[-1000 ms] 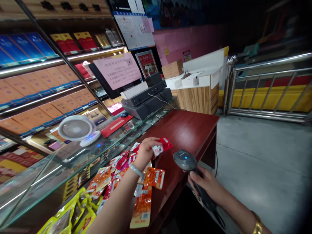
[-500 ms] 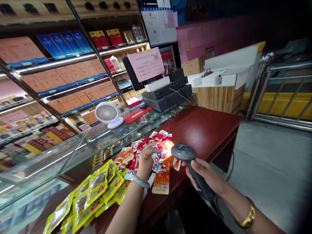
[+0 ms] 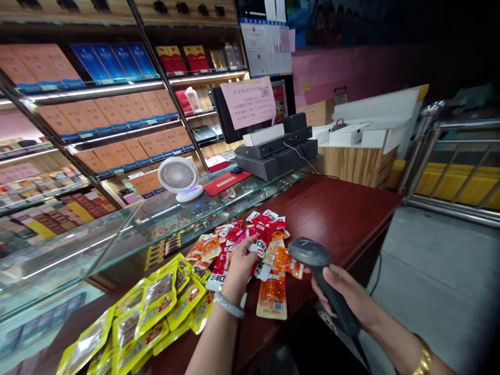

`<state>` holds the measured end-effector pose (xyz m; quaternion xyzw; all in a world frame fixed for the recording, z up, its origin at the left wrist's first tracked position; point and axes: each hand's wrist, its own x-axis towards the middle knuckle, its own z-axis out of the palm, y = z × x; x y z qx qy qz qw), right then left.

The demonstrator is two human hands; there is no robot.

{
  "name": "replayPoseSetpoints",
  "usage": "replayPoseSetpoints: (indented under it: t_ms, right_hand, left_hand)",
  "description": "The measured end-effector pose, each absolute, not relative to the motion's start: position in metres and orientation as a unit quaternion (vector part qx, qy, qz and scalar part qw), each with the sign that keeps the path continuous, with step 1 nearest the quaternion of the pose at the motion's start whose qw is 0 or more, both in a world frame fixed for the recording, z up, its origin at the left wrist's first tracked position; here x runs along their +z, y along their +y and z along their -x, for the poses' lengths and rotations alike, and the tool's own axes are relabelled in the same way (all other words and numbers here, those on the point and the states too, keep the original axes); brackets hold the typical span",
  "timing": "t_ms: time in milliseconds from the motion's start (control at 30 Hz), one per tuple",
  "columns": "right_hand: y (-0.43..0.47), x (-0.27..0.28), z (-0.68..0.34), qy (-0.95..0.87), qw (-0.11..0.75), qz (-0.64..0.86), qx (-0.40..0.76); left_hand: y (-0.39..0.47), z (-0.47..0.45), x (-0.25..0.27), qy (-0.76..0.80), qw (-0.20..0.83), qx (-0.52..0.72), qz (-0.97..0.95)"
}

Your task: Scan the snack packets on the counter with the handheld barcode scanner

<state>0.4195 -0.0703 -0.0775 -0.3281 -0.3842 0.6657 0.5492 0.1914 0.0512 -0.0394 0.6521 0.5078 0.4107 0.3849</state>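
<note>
In my right hand (image 3: 344, 291) is a dark grey barcode scanner (image 3: 310, 253), fingers wrapped round its handle and head tilted toward the packets. My left hand (image 3: 242, 259) reaches over the heap, its thumb and index finger closed on the end of a red-and-white snack packet (image 3: 262, 237); the other fingers are partly hidden. Orange snack packets (image 3: 272, 296) lie beside and below this hand, one with its barcode facing up. Left of my left wrist is a pile of yellow snack packets (image 3: 156, 307) with clear windows. No scanning light shows on the packets.
The dark red table (image 3: 332, 208) adjoins a glass display counter (image 3: 128, 229). On the counter stand a white fan (image 3: 179, 177) and a black till with a monitor (image 3: 273, 151). Boxed goods fill shelves (image 3: 117, 120) behind. A metal railing (image 3: 453, 161) stands right.
The scanner's bright light has gone out. My left hand has shifted from a lit packet under the scanner to the packet in the heap. The view has moved slightly.
</note>
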Motion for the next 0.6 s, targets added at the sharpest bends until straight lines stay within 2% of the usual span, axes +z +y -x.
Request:
replayPoseSetpoints:
  t_ms: [67, 300, 467, 600]
  right_hand:
    - [-0.071, -0.083, -0.423, -0.379, 0.559, 0.333, 0.658]
    - [-0.082, -0.079, -0.428, -0.377, 0.585, 0.348, 0.628]
    - [-0.083, -0.066, -0.424, -0.400, 0.588, 0.337, 0.617]
    - [-0.083, -0.065, -0.426, -0.389, 0.600, 0.316, 0.624]
  left_hand:
    - [0.049, -0.195, -0.039, 0.489, 0.413, 0.415, -0.647]
    - [0.047, -0.204, -0.047, 0.418, 0.394, 0.429, -0.697]
    - [0.044, -0.210, -0.047, 0.427, 0.371, 0.393, -0.725]
    - [0.043, -0.210, -0.047, 0.442, 0.391, 0.376, -0.714]
